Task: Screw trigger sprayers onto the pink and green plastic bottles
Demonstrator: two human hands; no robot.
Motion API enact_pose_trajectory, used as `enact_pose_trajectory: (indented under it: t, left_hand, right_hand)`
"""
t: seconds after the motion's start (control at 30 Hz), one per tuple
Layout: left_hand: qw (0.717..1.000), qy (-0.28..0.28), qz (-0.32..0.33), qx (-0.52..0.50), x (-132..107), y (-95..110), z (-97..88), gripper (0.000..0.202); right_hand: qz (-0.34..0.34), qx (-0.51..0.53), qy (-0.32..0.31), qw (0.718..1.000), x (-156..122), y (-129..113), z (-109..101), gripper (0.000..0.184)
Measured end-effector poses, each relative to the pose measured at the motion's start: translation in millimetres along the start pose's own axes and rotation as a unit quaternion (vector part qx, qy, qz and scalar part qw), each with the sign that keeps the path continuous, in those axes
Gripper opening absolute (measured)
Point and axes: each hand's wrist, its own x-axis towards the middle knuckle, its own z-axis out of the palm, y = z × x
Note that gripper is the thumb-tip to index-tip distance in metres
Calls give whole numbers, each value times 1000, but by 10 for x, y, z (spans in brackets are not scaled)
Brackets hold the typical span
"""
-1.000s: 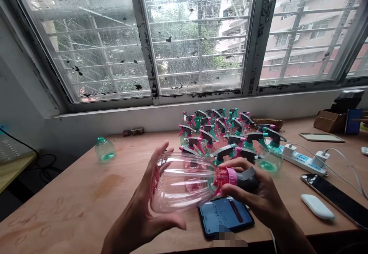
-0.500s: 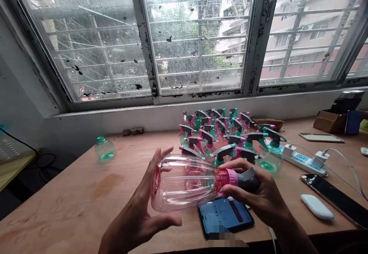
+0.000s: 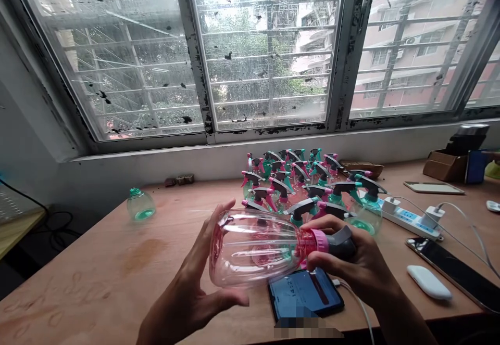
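Observation:
A clear pink spray bottle [image 3: 253, 251] lies sideways in the air over the table, base to the left. My right hand [image 3: 355, 262] grips it around the pink collar [image 3: 320, 241] and the dark grey spray head, which my fingers partly cover. At the base, my left hand [image 3: 195, 272] is spread in a wide C, thumb below and fingers above; whether it touches the plastic I cannot tell. Behind the bottle stand several upright spray bottles with pink or green triggers [image 3: 300, 207], packed close together.
On the left stands a headless green bottle [image 3: 140, 207]. A lit phone [image 3: 308, 295] lies below the held bottle. To the right are a power strip [image 3: 414, 220] with cables, a dark phone [image 3: 453, 267], a white case [image 3: 428, 282] and a cardboard box [image 3: 445, 167].
The held bottle and my right hand have shifted slightly right. My left hand stays spread near the base, with a little more of the lit phone's cable showing. The view has tilted slightly.

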Motion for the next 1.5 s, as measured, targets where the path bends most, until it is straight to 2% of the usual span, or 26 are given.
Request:
enact_pose_trajectory:
  t: [0.17, 0.23, 0.33, 0.37, 0.53, 0.63, 0.77, 0.83, 0.93, 1.03, 1.2, 1.37, 1.5]
  left_hand:
    - [999, 3, 33, 4, -42, -36, 19, 100]
    - [999, 7, 40, 5, -39, -40, 21, 106]
    - [999, 24, 40, 0, -5, -30, 10, 125]
    - [999, 29, 43, 2, 7, -26, 3, 125]
    - [997, 34, 64, 29, -8, -49, -23, 97]
    - [998, 33, 43, 44, -54, -80, -35, 98]
    - [999, 18, 26, 44, -31, -25, -54, 125]
    - [999, 12, 37, 34, 3, 26, -55, 116]
    - [998, 6, 54, 31, 9, 55, -47, 97]
    - [998, 0, 51, 30, -37, 28, -47, 100]
    - [1000, -18, 14, 1, -15, 44, -73, 122]
    - [1000, -7, 20, 6, -10, 33, -58, 104]
    - [1000, -8, 19, 9, -80, -37, -19, 107]
  right_hand:
    - [-14, -10, -30, 999, 20, 82, -89, 29]
    - [-20, -19, -30, 999, 26, 93, -99, 28]
    - [-29, -28, -38, 998, 29, 83, -98, 28]
    - [-30, -31, -41, 998, 28, 78, -98, 28]
    - [-15, -28, -27, 999, 26, 88, -106, 31]
    - [3, -17, -32, 999, 36, 97, -97, 30]
    - [-28, -37, -12, 999, 46, 82, -89, 29]
    - [-30, -34, -8, 999, 42, 74, -96, 28]
    - [-5, 11, -38, 999, 32, 74, -107, 25]
    - [9, 40, -58, 997, 29, 80, -98, 24]
    - [-4, -12, -34, 999, 32, 83, -72, 29]
    - [-4, -14, -24, 1000, 20, 94, -63, 28]
    - [4, 11, -23, 1000, 39, 71, -58, 27]
